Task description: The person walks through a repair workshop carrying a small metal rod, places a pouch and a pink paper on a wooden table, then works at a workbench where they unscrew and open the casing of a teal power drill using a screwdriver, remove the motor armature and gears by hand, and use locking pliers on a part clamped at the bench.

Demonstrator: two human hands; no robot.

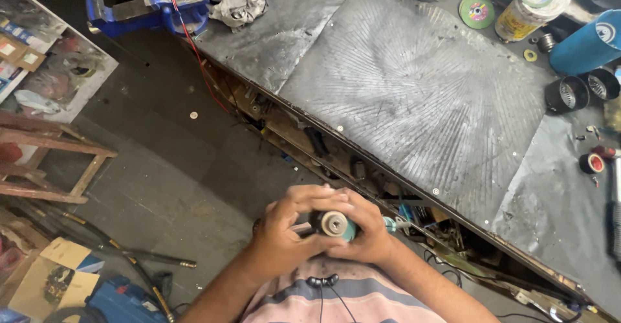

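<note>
**Both hands wrapped round a small teal tool, close to the chest**

The left hand [279,235] and right hand [365,229] are closed together round a small teal power tool [333,224], its round metal end facing up. Held this near the body and below the bench edge, it seems braced for a steady two-handed grip. Just under the tool hang black earphone cords over a striped shirt [343,300].

Beyond the tool runs the bench [401,83], a scratched grey metal sheet; the open shelf under its edge is crammed with small parts. Left of the tool, on the floor, lie hoses and a wooden stool [45,161]. Far past the tool, a blue vise [145,2] is clamped at the bench corner beside a crumpled rag [239,4]. Along the back edge sit a green cutting disc [477,11], a yellow jar [527,6] and a blue cylinder [588,44].
</note>
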